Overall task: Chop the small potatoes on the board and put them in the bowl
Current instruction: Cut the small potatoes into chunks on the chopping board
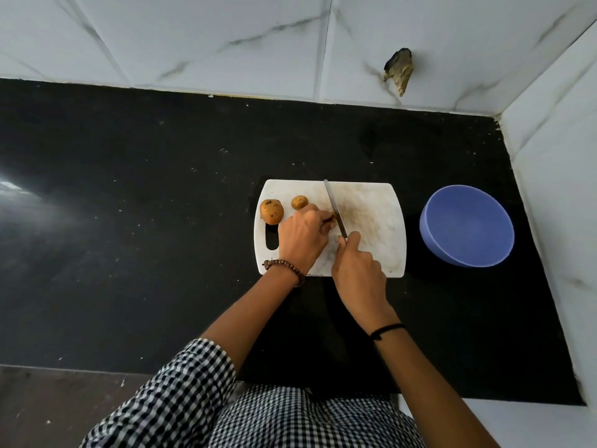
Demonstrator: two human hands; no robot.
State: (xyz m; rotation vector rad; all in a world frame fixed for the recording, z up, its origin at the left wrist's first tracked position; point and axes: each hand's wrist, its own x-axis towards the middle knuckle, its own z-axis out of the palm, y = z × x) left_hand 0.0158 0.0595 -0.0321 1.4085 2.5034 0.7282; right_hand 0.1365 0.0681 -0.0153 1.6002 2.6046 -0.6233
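- Head view: a potato (330, 218), mostly hidden, sits near the middle of the board (371, 202), pinned under the curled fingertips of the left hand (302, 236).
- The knife (334, 206) runs front to back across the board, just right of those fingertips; the right hand (357, 266) is wrapped round its handle.
- A large potato (272, 211) and a small potato (299, 202) lie whole at the board's left end; the bowl (429, 227) stands right of the board.

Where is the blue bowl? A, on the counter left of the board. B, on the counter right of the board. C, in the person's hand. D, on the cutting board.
B: the blue bowl stands on the black counter, right of the white cutting board and apart from it.
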